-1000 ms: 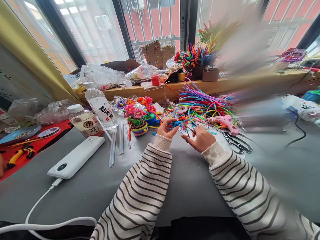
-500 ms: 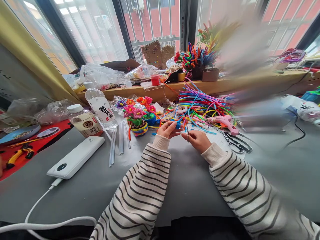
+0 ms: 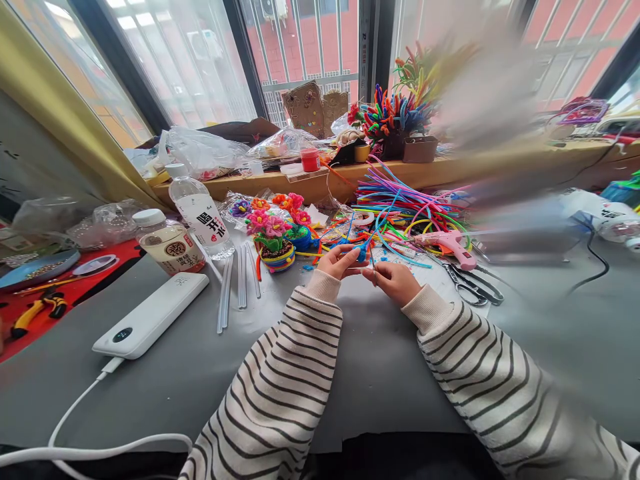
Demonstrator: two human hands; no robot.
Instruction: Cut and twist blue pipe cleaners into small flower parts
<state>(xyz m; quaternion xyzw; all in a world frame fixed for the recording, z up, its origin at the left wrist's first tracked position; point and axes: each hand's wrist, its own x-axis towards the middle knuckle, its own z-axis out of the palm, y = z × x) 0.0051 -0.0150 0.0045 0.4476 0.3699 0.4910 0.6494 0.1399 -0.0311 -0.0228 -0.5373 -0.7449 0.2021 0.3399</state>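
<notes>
My left hand (image 3: 339, 262) pinches a small fuzzy blue pipe-cleaner piece (image 3: 363, 251) between thumb and fingers, above the middle of the table. Close on its right, my right hand (image 3: 396, 281) is closed around a thin dark metal tool (image 3: 373, 261), whose narrow tip points up beside the blue piece. Its handle is mostly hidden by the fingers, so its exact kind is unclear. Just left of my hands stands a small pot of pink pipe-cleaner flowers (image 3: 273, 240). Behind them lies a heap of coloured pipe cleaners (image 3: 395, 197).
Large black-handled scissors (image 3: 473, 287) and a pink glue gun (image 3: 447, 247) lie at right. On the left are clear glue sticks (image 3: 243, 277), a water bottle (image 3: 203, 213), a lidded drink bottle (image 3: 167, 243), a white power bank (image 3: 153, 317) with its cable, and yellow-black pliers (image 3: 40, 312).
The blue piece has shifted slightly right and now shows more beyond my left fingertips, nearer the thin tool. My right hand has barely moved.
</notes>
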